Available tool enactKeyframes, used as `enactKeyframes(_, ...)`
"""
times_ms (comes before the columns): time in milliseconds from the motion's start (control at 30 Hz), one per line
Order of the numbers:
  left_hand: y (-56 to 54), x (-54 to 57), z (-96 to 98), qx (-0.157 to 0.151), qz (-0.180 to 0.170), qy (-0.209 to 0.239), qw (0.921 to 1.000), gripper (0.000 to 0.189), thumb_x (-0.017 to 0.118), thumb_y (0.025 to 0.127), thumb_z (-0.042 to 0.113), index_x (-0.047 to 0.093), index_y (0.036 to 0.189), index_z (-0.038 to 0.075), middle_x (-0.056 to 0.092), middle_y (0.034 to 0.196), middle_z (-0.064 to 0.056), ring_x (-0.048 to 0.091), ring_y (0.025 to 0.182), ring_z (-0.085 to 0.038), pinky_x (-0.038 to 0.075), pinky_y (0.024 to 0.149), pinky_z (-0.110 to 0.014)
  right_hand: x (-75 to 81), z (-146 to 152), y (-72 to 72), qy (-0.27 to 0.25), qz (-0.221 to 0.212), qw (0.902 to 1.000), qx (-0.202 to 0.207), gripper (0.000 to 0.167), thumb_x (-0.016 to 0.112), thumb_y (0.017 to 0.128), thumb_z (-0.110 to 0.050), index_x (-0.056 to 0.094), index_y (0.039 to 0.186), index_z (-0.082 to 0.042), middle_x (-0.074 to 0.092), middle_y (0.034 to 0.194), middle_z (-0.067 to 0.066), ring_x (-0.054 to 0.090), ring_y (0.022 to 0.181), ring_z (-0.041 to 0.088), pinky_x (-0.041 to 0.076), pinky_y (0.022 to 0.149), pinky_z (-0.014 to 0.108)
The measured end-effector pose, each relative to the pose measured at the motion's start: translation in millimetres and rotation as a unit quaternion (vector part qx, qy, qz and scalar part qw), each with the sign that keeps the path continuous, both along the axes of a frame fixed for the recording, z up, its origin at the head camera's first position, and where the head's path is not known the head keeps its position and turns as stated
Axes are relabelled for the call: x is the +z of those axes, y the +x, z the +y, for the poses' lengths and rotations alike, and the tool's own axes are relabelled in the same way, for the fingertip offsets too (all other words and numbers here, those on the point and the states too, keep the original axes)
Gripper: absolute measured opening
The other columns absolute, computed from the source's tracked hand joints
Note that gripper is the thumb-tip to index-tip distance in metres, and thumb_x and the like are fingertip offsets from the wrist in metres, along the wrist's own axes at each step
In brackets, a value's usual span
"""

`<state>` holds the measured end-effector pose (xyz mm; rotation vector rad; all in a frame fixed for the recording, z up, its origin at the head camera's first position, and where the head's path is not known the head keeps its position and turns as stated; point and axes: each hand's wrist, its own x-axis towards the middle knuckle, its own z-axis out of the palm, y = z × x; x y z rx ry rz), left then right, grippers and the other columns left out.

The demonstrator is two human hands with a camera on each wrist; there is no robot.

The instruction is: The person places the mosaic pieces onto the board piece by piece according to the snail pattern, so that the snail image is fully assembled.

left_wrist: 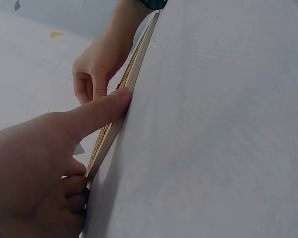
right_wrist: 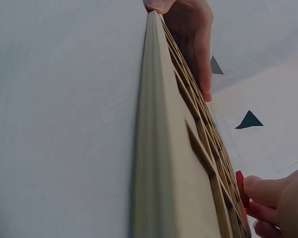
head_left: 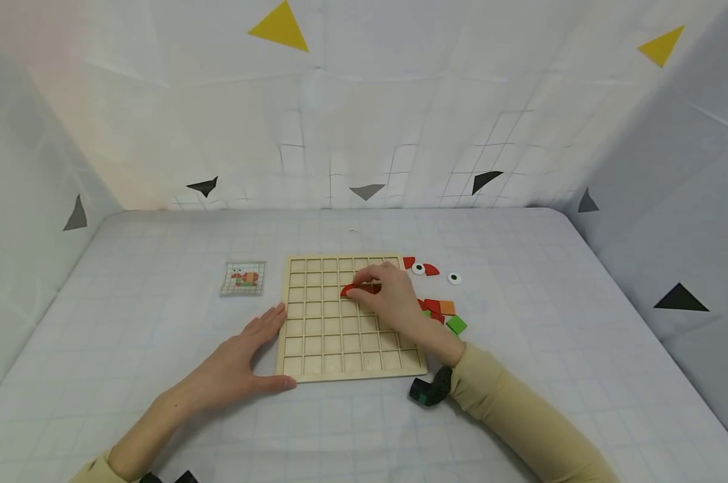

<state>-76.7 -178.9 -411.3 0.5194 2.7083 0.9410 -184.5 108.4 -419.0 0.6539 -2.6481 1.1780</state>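
Note:
A wooden grid board (head_left: pixel 330 345) with square cells lies flat on the white table. My right hand (head_left: pixel 390 295) is over its upper middle and pinches a red rounded tile (right_wrist: pixel 242 187) between thumb and fingertips, right at the cells. More red shows under these fingers, partly hidden by the hand. My left hand (head_left: pixel 237 365) rests spread at the board's left side, fingers along the edge and thumb (left_wrist: pixel 107 109) against the near left corner.
Left of the board lies a small pattern card (head_left: pixel 244 279) with a coloured figure on a grid. To the right are a white eye disc (head_left: pixel 454 278), another eye disc (head_left: pixel 419 269) between red tiles, an orange tile (head_left: pixel 447 308) and a green tile (head_left: pixel 457 325).

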Motion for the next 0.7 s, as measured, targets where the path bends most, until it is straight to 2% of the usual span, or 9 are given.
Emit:
enactKeyframes(167, 0.4, 0.6, 0.5, 0.002, -0.003, -0.002, 1.0, 0.111, 0.074, 0.075, 0.069, 0.023, 0.16, 0.019, 0.018, 0.167, 0.003, 0.019, 0.152, -0.036, 0.022, 0.119, -0.062, -3.9, 0, 1.4, -0.004, 0.048, 0.9987, 0.018, 0.021, 0.084, 0.082, -0.023, 0.076, 0.097, -0.01, 0.071, 0.087, -0.001, 0.054, 0.084, 0.015, 0.048, 0.066, 0.026)
enactKeyframes(400, -0.2, 1.0, 1.1, 0.005, -0.006, -0.007, 0.9999, 0.112, 0.074, 0.075, 0.068, 0.022, 0.161, 0.02, 0.018, 0.167, 0.003, 0.018, 0.153, -0.034, 0.021, 0.12, -0.06, -9.2, 2, -1.2, 0.009, 0.101, 0.9944, 0.029, 0.023, 0.085, 0.081, -0.021, 0.076, 0.098, -0.008, 0.074, 0.09, 0.002, 0.056, 0.087, 0.016, 0.049, 0.068, 0.028)
enactKeyframes(700, -0.3, 0.2, 0.7, 0.003, -0.004, -0.008, 1.0, 0.111, 0.073, 0.075, 0.069, 0.022, 0.161, 0.019, 0.018, 0.167, 0.001, 0.018, 0.153, -0.035, 0.022, 0.119, -0.062, -12.8, 3, -2.7, 0.006, 0.13, 0.9903, 0.05, 0.022, 0.085, 0.081, -0.018, 0.074, 0.097, -0.006, 0.074, 0.088, 0.003, 0.056, 0.087, 0.017, 0.048, 0.069, 0.03)
